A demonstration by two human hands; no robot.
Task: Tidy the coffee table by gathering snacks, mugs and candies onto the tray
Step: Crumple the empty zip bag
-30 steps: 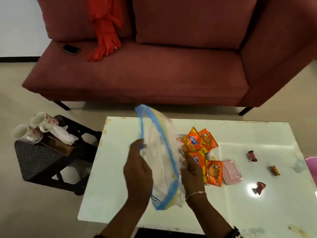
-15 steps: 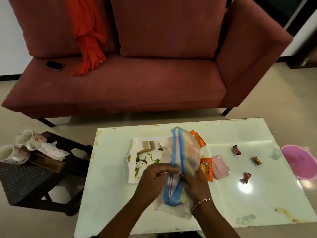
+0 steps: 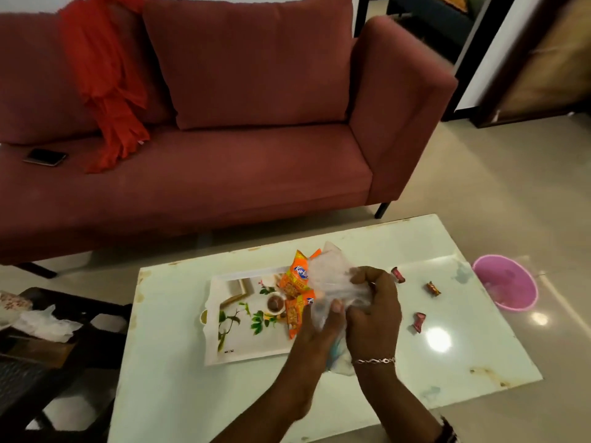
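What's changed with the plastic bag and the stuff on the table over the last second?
The clear plastic bag, held up open a second ago, is now crumpled into a wad between the left hand and right hand. The orange snack packets, tray and three candies on the table lie as before.

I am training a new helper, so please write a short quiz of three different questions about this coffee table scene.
1. True or false: both hands, left hand and right hand, hold the clear plastic bag.
2. How many wrapped candies lie loose on the coffee table?
3. Where are the orange snack packets? A: on the sofa. B: on the tray. C: in the pink bin.

Key: 1 true; 2 three; 3 B.
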